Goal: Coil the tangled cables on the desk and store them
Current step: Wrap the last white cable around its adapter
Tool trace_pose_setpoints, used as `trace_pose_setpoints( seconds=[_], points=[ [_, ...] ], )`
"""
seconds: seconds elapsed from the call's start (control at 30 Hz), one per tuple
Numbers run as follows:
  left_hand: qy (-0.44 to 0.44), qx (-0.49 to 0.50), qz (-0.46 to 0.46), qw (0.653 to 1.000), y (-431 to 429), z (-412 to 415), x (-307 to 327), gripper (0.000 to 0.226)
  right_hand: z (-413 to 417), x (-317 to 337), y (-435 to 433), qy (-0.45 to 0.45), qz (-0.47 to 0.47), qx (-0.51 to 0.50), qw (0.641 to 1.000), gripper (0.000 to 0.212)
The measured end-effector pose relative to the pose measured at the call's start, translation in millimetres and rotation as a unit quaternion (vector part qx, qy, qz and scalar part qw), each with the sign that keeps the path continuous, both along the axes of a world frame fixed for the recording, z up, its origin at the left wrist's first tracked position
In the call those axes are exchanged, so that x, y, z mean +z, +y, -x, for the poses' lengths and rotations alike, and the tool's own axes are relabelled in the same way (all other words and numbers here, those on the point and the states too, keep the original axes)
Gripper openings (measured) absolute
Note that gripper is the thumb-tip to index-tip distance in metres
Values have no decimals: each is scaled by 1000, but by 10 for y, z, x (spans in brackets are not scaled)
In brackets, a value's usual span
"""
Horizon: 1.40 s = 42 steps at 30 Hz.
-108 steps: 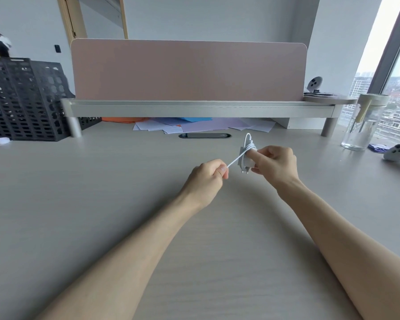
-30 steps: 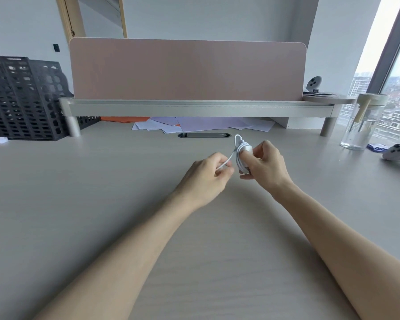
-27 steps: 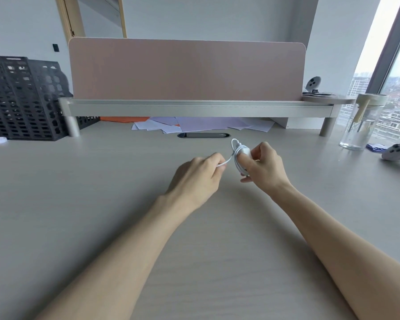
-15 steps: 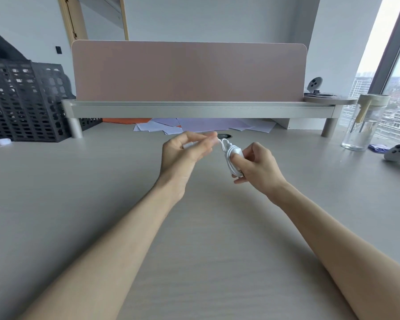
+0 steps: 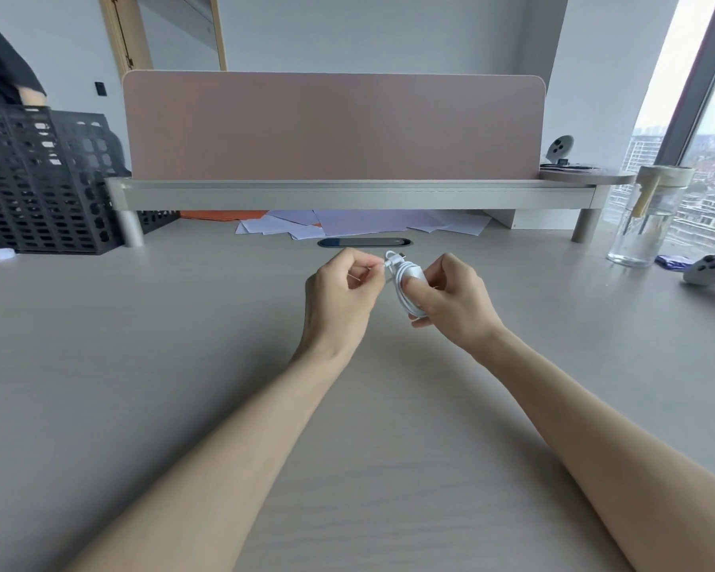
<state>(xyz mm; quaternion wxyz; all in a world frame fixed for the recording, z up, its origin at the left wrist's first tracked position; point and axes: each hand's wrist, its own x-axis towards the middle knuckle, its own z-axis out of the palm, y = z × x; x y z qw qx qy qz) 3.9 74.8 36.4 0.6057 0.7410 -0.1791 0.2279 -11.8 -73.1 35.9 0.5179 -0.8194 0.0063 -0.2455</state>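
— Where is the cable [image 5: 403, 295]?

— Centre of the frame, held above the desk [image 5: 182, 365]. It is a small white oval coil, its long axis running from upper left to lower right, with the plug poking out at the top and pointing right.

— And the grip?

— The right hand [image 5: 455, 303] curls round the coil, thumb pressed on the loops. The left hand [image 5: 337, 299] pinches the loose end just left of the top.

— Anything nearby?

— Behind the hands are a dark slot [image 5: 364, 242], papers [image 5: 347, 225] under a shelf [image 5: 347, 196], and a pink panel [image 5: 331, 125]. Black crates [image 5: 38, 183] stand upper left; a glass jar [image 5: 647, 216] and a controller [image 5: 710, 270] sit at the right edge. Nothing touches the hands.
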Motion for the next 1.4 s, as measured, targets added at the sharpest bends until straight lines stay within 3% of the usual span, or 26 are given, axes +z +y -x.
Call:
trace_pose_setpoints(
  seconds=[0.2,0.4,0.7,1.0,1.1,1.23,1.4],
  points=[
    [-18,45,-34,998,8,-11,-13,6,-7,-23,5,-2,57,-8,998,40],
    [34,13,-60,998,42,-82,-41,8,-7,-55,2,1,134,-16,991,34],
    [-4,5,-72,997,17,-37,-38,13,-13,-41,-41,-6,140,-30,990,35],
    [28,32,-70,997,21,-68,-73,13,33,-33,-27,-50,204,-1,978,39],
    [78,8,-52,996,36,-58,-62,22,46,-29,-9,-64,227,17,972,39],
    [189,-99,-17,977,94,-59,21,26,63,-25,-62,-64,220,30,973,38],
    [288,-231,-10,929,226,-113,72,7,60,-34,-68,-63,209,59,974,38]
  ],
)
